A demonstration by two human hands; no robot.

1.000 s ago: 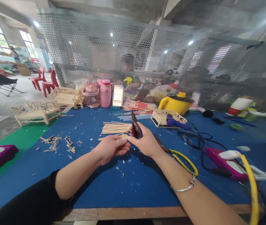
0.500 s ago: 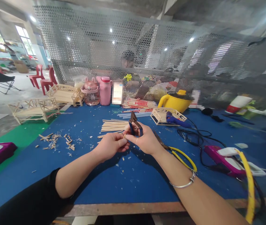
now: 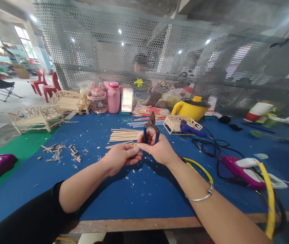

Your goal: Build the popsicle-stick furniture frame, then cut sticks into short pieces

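Between the fingertips of my left hand point(image 3: 120, 156) is a small piece of wood point(image 3: 135, 145), pale and short. My right hand point(image 3: 161, 149) is wrapped round a pair of pliers point(image 3: 152, 120) with dark jaws pointing up and blue handles. Its thumb reaches over to the wood piece, and the two hands nearly meet. Just behind them lies a row of thin wooden sticks point(image 3: 122, 135) on the blue table mat point(image 3: 109, 200). Short wood offcuts point(image 3: 55, 151) are scattered to the left.
Wooden stick models point(image 3: 36, 118) stand at the back left beside a pink bottle point(image 3: 113, 97). Behind right are a yellow pot point(image 3: 191, 109) and a blue glue gun point(image 3: 191, 128) on a small wooden frame. Black cables point(image 3: 213, 147) and a purple power strip point(image 3: 245, 174) lie right.
The pliers have turned more upright, with their jaws higher and further right and the handles spread wider. The wood piece shows more clearly. Another person's hand has appeared at the right edge.
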